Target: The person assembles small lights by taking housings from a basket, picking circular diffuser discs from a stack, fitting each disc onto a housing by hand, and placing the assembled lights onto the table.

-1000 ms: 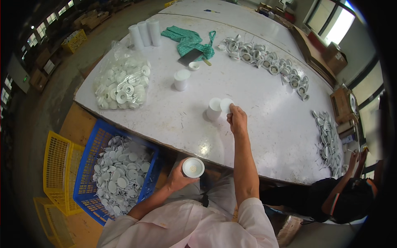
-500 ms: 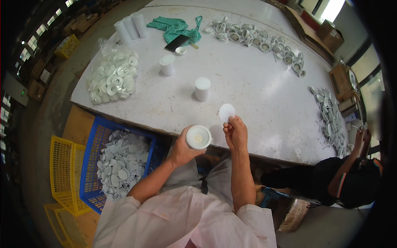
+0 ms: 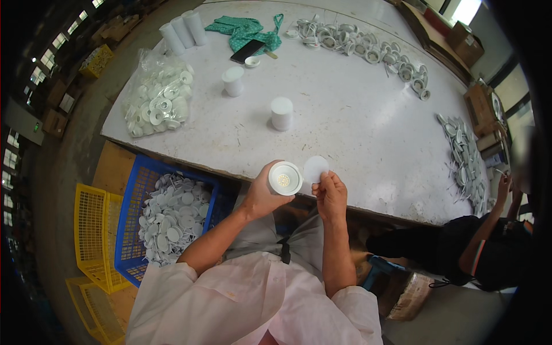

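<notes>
My left hand is wrapped round a white round downlight, its open face turned up. A small board with yellowish LED dots shows inside its ring. Just right of it, my right hand pinches a thin white translucent disc by its lower right edge. The disc stands tilted beside the downlight's rim, near the table's front edge. Beyond my hands, a stack of white discs stands on the white table. A second white stack is farther back on the left.
A clear bag of white rings lies at the left. Below is a blue basket of white lamp parts. Wired lamps line the back; more parts lie right, near another person. A phone lies by green cloth.
My left hand has brought the downlight up and to the right, and its LED dots now show more clearly. My right hand has lowered the disc closer to it. The view has shifted slightly.
</notes>
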`<state>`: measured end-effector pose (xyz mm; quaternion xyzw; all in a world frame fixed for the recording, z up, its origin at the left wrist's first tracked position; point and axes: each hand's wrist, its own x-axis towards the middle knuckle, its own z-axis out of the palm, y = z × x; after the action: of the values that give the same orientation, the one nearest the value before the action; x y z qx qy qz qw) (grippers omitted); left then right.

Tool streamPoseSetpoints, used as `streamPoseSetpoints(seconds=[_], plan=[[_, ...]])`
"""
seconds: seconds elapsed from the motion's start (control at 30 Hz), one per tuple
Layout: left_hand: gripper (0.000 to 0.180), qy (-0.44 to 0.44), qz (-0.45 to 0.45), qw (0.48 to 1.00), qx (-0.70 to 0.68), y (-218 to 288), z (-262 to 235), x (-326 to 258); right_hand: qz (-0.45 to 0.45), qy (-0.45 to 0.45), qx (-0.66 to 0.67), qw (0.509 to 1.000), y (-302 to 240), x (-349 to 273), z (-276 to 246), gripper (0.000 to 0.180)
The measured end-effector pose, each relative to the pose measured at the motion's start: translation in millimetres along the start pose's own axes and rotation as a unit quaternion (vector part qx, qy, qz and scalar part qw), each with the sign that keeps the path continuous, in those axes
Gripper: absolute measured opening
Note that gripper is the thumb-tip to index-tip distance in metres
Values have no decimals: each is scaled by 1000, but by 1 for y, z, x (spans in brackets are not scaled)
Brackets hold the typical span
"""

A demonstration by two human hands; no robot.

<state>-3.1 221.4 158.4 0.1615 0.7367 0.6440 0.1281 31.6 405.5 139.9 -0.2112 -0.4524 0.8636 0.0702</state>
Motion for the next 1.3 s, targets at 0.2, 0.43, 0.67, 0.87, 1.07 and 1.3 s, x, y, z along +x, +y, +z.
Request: streamPoseSetpoints(seconds=[0.2,0.43,0.67,0.87,1.07,1.3], plan=[[74,-14,-20,999,-43,-1,-5,2,7,5,12,1000,5,0,-1,18],[81,-50,-43,995,-72,-3,-7,2,-506,-46,-487,711,3,-20,8,27],[79,-92,0,983,-156,-5,-5,-3,-525,-123,-552,636,11,-27,12,49],[63,-59,19,992,-111,-4,-5,-2,-546,-125,-563,607,9,-28,18,50],[48,-18,-14,994,-105,-4,-3,-3,-562,-126,-562,593,11,-27,20,51],[44,2,-16,996,-91,-1,0,-9,-574,-128,-559,585,15,-30,18,48]])
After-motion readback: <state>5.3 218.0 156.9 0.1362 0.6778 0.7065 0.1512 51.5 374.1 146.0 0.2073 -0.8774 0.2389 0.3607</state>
